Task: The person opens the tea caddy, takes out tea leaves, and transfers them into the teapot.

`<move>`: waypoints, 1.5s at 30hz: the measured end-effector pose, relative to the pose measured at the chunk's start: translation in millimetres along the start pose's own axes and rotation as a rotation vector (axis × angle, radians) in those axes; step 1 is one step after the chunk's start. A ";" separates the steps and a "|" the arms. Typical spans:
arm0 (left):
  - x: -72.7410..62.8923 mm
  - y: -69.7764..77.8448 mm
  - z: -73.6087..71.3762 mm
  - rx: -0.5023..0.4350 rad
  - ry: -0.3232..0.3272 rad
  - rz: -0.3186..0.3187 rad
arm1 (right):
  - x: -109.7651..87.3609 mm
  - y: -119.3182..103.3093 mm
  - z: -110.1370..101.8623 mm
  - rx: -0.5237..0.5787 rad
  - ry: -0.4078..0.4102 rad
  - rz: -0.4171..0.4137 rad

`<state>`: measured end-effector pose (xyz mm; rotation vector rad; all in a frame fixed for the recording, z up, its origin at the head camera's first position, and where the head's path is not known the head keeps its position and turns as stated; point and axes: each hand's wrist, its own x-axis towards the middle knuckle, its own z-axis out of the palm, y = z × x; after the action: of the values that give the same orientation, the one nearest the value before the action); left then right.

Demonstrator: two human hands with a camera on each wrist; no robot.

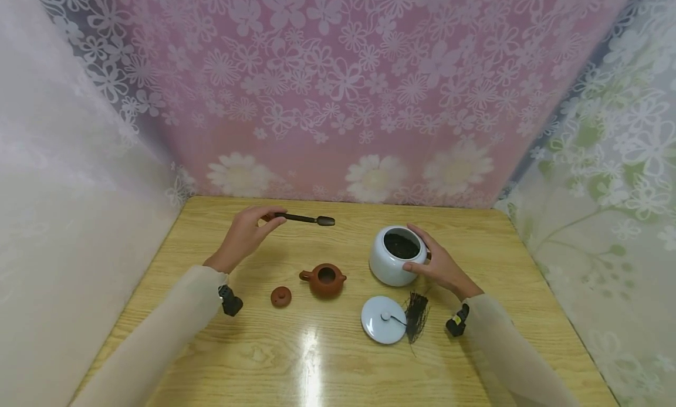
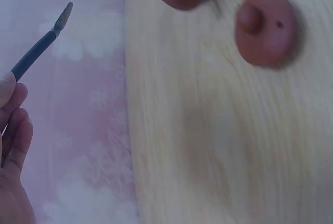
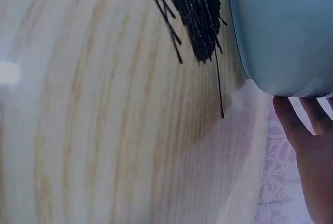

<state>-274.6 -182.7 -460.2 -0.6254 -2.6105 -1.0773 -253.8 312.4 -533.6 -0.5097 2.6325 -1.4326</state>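
Observation:
My left hand [image 1: 244, 232] pinches the dark handle of a slim tea scoop [image 1: 301, 218] between thumb and fingers. The scoop is held up over the back left of the table, its small spoon end pointing right. In the left wrist view the same scoop [image 2: 35, 54] slants up from the fingertips. My right hand [image 1: 442, 270] grips a round white jar [image 1: 388, 267] from its right side, thumb at the front and fingers at the back of the rim. Dark loose leaves [image 1: 401, 246] lie inside the jar. Between the hands stands a lidless reddish-brown teapot [image 1: 326, 288].
Left of the teapot lies its small round lid [image 1: 280, 297]. The jar's white lid [image 1: 377, 329] rests in front of the jar, with a bundle of thin dark strands [image 1: 417, 316] beside it. Patterned curtains [image 1: 338, 90] enclose the wooden table [image 1: 253, 354] on three sides.

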 end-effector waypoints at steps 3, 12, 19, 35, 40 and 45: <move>10.4 15.5 4.1 -0.009 0.002 0.042 | 0.3 0.6 0.2 -0.005 0.000 0.001; 35.9 54.5 19.8 -0.073 -0.044 0.138 | -1.6 -0.8 -0.7 -0.013 0.000 0.005; 52.2 74.6 37.9 -0.104 -0.093 0.204 | -2.9 0.3 -1.5 0.004 -0.006 0.007; 72.8 102.1 75.0 0.005 -0.184 0.371 | -0.6 0.6 -2.0 0.002 -0.011 0.009; 76.6 113.0 82.9 0.116 -0.225 0.436 | -0.3 -0.6 -2.1 -0.005 -0.012 0.019; 76.4 120.5 90.1 0.199 -0.249 0.485 | -1.2 -2.7 -2.3 -0.020 -0.019 0.024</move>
<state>-290.0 -19.4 -420.4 -1.3248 -2.5100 -0.6150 -252.6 313.3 -530.2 -0.4903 2.6310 -1.3895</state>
